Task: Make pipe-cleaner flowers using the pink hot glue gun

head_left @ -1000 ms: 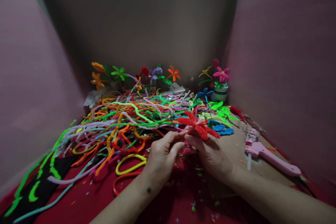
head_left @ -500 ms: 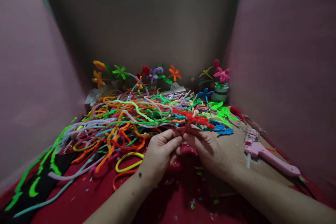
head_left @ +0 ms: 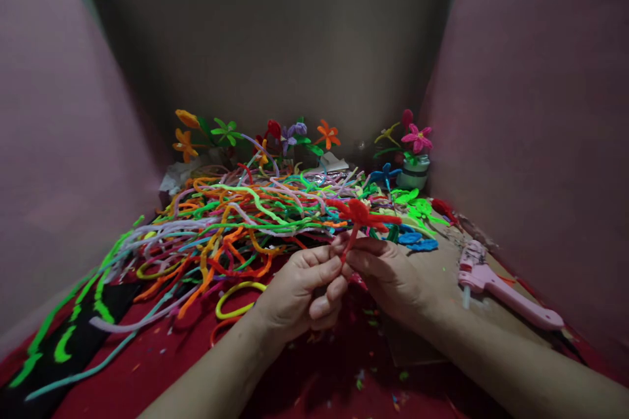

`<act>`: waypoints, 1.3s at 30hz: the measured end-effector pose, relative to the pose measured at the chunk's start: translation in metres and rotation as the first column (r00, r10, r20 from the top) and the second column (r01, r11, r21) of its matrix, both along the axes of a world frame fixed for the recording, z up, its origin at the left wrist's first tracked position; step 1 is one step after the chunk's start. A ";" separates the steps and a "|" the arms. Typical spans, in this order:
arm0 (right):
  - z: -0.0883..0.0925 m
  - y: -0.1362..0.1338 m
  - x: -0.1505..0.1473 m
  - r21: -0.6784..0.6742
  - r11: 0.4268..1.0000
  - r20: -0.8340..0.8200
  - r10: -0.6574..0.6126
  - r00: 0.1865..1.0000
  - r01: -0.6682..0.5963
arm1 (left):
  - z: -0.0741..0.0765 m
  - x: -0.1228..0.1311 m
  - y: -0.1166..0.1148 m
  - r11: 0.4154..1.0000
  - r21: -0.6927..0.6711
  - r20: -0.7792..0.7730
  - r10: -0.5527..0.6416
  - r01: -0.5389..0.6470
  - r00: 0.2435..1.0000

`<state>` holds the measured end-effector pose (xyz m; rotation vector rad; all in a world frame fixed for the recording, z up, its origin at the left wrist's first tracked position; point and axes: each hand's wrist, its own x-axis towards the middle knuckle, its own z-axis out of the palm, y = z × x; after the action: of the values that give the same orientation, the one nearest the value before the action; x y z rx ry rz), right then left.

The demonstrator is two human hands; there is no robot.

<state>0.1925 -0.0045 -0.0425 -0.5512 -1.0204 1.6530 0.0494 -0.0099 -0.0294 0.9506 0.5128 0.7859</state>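
A red pipe-cleaner flower (head_left: 361, 211) stands upright between my hands, its petals spread above the fingers. My left hand (head_left: 314, 281) pinches the lower stem between thumb and fingers. From the other side, my right hand (head_left: 386, 272) grips the same stem just below the petals, fingertips touching those of the left. Right behind the flower lies a heap of many-coloured pipe cleaners (head_left: 236, 209). A yellow pipe-cleaner loop (head_left: 240, 301) rests beside my left wrist.
A pink glue gun (head_left: 511, 294) lies on brown cardboard (head_left: 437, 275) at the right. Finished flowers, among them an orange one (head_left: 327, 135), line the back. A pink flower (head_left: 417, 138) stands in a jar (head_left: 413, 173). Red cloth (head_left: 196, 366) covers the table.
The red flower has tilted more upright, showing more of its stem. My left fingers have shifted slightly along the stem, and the right hand stays close by.
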 end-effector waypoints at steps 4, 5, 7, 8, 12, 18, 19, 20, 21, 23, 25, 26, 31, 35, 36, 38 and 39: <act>-0.002 0.003 -0.002 -0.063 0.988 -0.024 -0.139 0.990 0.138 | 0.001 0.004 -0.001 0.873 0.437 -0.345 0.386 -0.218 0.856; -0.003 0.003 -0.002 -0.065 0.983 -0.018 -0.172 0.985 0.171 | -0.001 0.005 -0.002 0.798 0.553 -0.377 0.497 -0.240 0.782; -0.004 0.003 -0.002 -0.030 0.978 0.001 -0.204 0.979 0.204 | -0.006 0.005 -0.004 0.654 0.719 -0.378 0.651 -0.234 0.659; -0.003 0.002 -0.003 0.003 0.979 0.019 -0.202 0.979 0.202 | -0.009 0.006 -0.005 0.609 0.762 -0.371 0.690 -0.220 0.622; 0.003 -0.002 -0.003 0.077 0.981 0.094 -0.183 0.979 0.176 | -0.012 0.007 -0.006 0.654 0.712 -0.384 0.668 -0.256 0.638; 0.008 -0.005 0.002 0.105 0.986 0.163 -0.142 0.976 0.126 | 0.003 0.010 -0.007 0.852 0.388 -0.372 0.493 -0.350 0.787; 0.008 -0.005 0.002 0.113 0.985 0.192 -0.148 0.970 0.128 | 0.004 0.010 -0.007 0.876 0.347 -0.358 0.455 -0.336 0.816; 0.007 -0.004 0.003 0.119 0.984 0.218 -0.157 0.963 0.133 | 0.004 0.009 -0.007 0.898 0.302 -0.334 0.413 -0.319 0.847; 0.007 -0.004 0.003 0.119 0.984 0.236 -0.159 0.959 0.134 | 0.004 0.009 -0.007 0.921 0.250 -0.303 0.368 -0.299 0.879; 0.005 -0.002 0.003 0.099 0.988 0.228 -0.141 0.964 0.121 | 0.003 0.007 -0.007 0.957 0.136 -0.217 0.283 -0.258 0.934; 0.002 0.000 0.002 0.061 0.994 0.176 -0.102 0.979 0.093 | 0.001 0.006 -0.006 0.977 0.018 -0.124 0.212 -0.211 0.969; 0.001 0.001 0.001 0.041 0.996 0.138 -0.086 0.987 0.081 | 0.000 0.006 -0.005 0.982 -0.034 -0.083 0.180 -0.183 0.980; -0.004 0.002 -0.001 -0.011 0.990 0.024 -0.142 0.990 0.142 | -0.002 0.008 -0.004 0.991 -0.008 -0.119 0.131 -0.133 0.984; -0.006 0.001 0.000 0.024 0.983 0.076 -0.186 0.980 0.184 | -0.008 0.010 -0.007 0.813 0.513 -0.398 0.511 -0.278 0.762; -0.005 0.000 0.000 0.035 0.982 0.090 -0.190 0.978 0.188 | -0.010 0.009 -0.008 0.723 0.636 -0.401 0.609 -0.271 0.684; -0.003 -0.001 -0.001 0.065 0.977 0.136 -0.213 0.968 0.205 | -0.014 0.008 -0.010 0.585 0.781 -0.366 0.714 -0.221 0.597; 0.000 -0.002 -0.002 0.087 0.971 0.165 -0.234 0.958 0.222 | -0.015 0.008 -0.010 0.555 0.808 -0.355 0.728 -0.199 0.586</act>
<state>0.1909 -0.0064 -0.0429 -0.7496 -1.0919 1.3798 0.0570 -0.0203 -0.0443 1.9043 1.2311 1.2147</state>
